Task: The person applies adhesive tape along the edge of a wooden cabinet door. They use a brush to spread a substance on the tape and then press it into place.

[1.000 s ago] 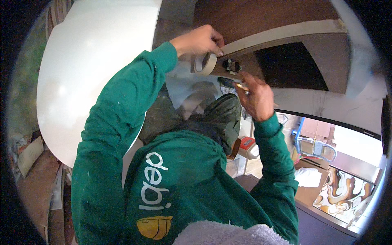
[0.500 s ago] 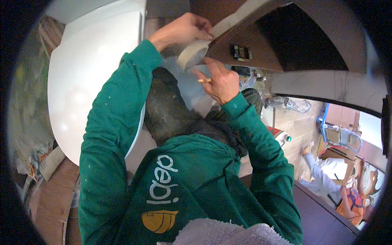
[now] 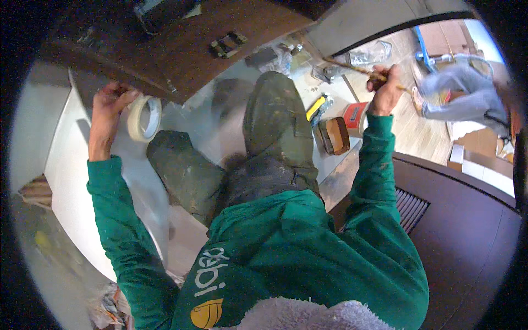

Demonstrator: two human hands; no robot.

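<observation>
My left hand is closed at the lower edge of a dark brown wooden cabinet panel. A pale roll of masking tape hangs on edge from its fingertips. Whether a strip runs from the roll onto the panel, I cannot make out. Raised at the right, my right hand is wrapped round a thin brownish wooden stick. One end of the stick points left; a short end sticks out on the right of the fist. A dark metal fitting sits on the panel.
Beside my knee stand a red and white bucket, a brown open-topped container and a yellow and black tool. A large white board lies at left. Another person's jeans-clad legs show at far right, beyond a dark vented panel.
My hands have moved apart: the left went left with the tape roll, the right went far right with the stick. The view has turned, bringing the bucket and container into sight.
</observation>
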